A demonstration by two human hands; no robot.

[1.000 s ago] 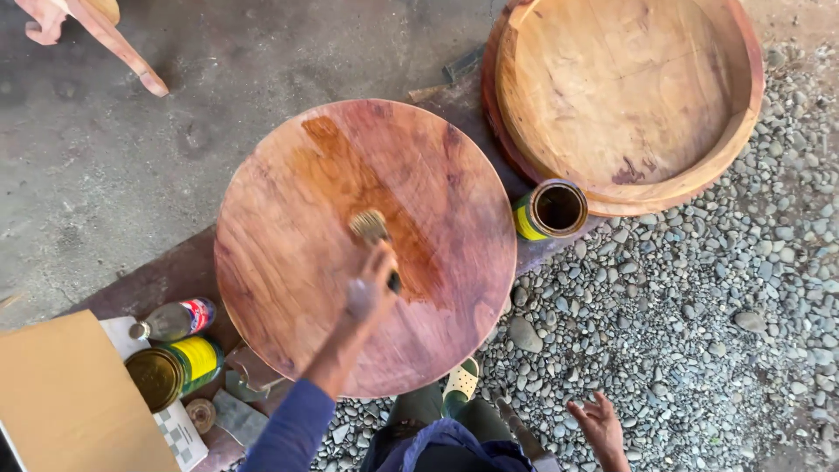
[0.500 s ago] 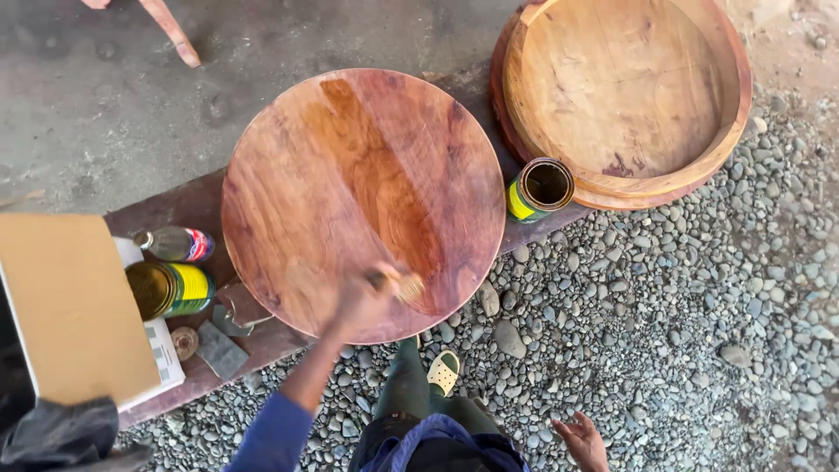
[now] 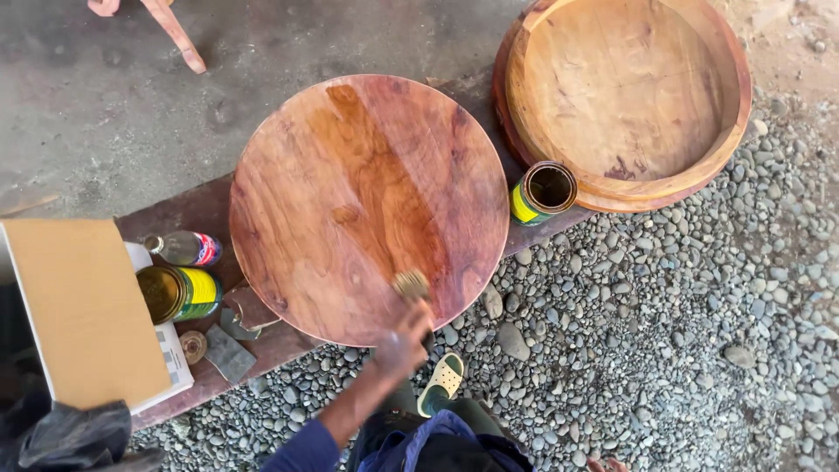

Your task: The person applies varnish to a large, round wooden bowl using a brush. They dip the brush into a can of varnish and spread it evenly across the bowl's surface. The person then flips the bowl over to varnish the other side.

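left hand [image 3: 402, 343] closed around a paintbrush [image 3: 411, 287], bristles touching the near edge of the round wooden tabletop [image 3: 367, 205], which sits on a low board between two tins. right hand [image 3: 605, 463] barely peeks in at the near right over the gravel, so can't tell its grip. open tin [image 3: 542, 192] stands just right of the tabletop.

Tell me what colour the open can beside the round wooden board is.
Yellow and green, seen in the head view: the open can stands right of the round board.

Reddish-brown grained round board [image 3: 367, 205], pale tan bowl [image 3: 625, 92], yellow-green can [image 3: 542, 194], grey pebbles [image 3: 682, 350].
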